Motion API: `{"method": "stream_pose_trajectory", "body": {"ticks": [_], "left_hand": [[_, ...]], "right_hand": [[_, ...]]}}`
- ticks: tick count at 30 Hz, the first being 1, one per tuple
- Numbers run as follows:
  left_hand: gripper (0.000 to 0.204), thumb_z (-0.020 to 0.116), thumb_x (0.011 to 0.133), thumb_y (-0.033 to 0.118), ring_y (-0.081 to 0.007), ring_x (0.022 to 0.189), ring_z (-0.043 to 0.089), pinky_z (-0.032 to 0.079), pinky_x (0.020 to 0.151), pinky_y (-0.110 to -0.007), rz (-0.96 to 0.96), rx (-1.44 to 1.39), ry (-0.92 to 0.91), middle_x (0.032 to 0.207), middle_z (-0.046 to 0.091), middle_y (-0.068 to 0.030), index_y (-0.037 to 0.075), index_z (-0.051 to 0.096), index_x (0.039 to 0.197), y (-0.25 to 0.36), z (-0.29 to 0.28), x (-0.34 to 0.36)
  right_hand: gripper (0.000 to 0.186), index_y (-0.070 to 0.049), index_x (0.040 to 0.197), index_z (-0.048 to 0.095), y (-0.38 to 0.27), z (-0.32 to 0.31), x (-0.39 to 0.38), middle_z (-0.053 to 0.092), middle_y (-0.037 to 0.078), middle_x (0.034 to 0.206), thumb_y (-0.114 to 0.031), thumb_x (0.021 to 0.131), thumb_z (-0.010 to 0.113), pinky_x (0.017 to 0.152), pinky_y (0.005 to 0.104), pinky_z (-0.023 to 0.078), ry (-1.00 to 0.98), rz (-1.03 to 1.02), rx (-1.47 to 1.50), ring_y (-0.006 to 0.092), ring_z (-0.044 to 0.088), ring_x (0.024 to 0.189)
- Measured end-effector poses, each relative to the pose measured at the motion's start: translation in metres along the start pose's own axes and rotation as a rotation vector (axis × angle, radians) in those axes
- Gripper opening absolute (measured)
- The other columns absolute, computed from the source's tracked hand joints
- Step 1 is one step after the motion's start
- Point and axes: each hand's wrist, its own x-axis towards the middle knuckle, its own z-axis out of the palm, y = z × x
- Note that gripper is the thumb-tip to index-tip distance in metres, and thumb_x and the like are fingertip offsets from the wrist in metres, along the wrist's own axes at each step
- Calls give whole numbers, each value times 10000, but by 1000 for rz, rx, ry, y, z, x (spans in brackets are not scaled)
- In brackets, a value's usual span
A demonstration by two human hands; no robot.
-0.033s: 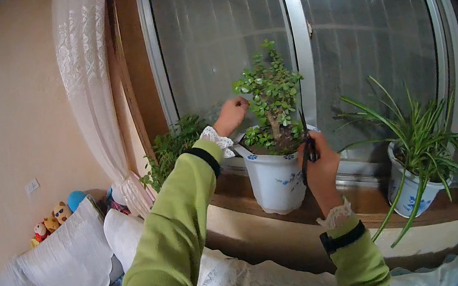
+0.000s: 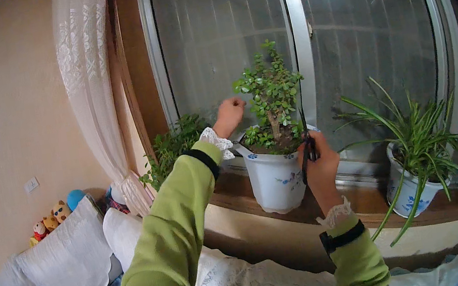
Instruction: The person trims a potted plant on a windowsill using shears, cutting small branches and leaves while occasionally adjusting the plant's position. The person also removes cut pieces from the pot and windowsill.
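Clock faces are as seen in the view, 12 at top. Step in hand, judging by pose: scissors readied at the edge of a small-leaved jade-type bonsai (image 2: 272,86) w/ L hand (image 2: 229,115) at its foliage. Next move prob. calls for L fingers kept clear of the blades, plus good sight of whichever stem matters. R hand (image 2: 322,165) is closed round the handles of black scissors (image 2: 311,147), blades pointing to approx. 12 o'clock along the plant's R side; can't tell if they're apart, b/c they show nearly edge-on. L fingers are bent in, tips bunched; can't tell if they pinch anything. From those tips the foliage sits at approx. 3 o'clock, just beside; contact unclear. From R fingers, foliage is at approx. 11 and the white fluted ceramic pot (image 2: 277,180) w/ blue flowers at approx. 9, near. Bonsai stands upright in that pot on the wooden windowsill (image 2: 368,203), window at its back. Round the trunk (image 2: 274,123): potted spider plant (image 2: 423,134) well off at 3–4 o'clock, leafy green plant (image 2: 173,146) at approx. 9, beyond L wrist.
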Motion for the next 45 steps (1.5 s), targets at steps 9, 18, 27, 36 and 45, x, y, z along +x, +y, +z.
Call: {"method": "stream_pose_trajectory", "body": {"ticks": [9,18,27,36,45], "left_hand": [[534,563,706,-41,-413,1254,431,331,1037,-471,313,54,504,1297,478,-238,12,502,1234,23,4,-109],[483,575,874,54,-387,1296,432,298,1124,-513,898,186,180,1399,443,-203,30,466,1343,44,62,-216],[671,640,904,255,-357,1390,376,270,1158,-516,823,317,198,1467,425,-207,-13,369,1456,37,78,-225],[690,657,885,293,-389,1276,466,305,1139,-487,778,254,241,1367,507,-232,-43,397,1429,40,83,-221],[704,661,884,333,-364,1256,477,323,1128,-465,760,261,264,1327,526,-218,-51,405,1415,40,87,-217]], "right_hand": [[209,-28,1058,609,-9,-3,8,648,-6,794,40,872,677,647,216,457,-13,8,-33,48,546,720],[179,-12,1066,610,-15,-17,28,663,5,900,-59,915,694,726,226,489,-241,146,-2,61,596,808],[322,-31,995,622,-46,-65,74,594,40,670,-341,934,683,412,240,375,-368,331,46,79,487,456],[459,-6,941,609,-66,-82,169,637,107,713,-386,794,820,580,336,472,-515,196,-466,165,602,584],[571,-14,934,750,-59,-52,246,656,138,692,-504,665,868,674,391,504,-639,-165,-894,254,653,676]]}}
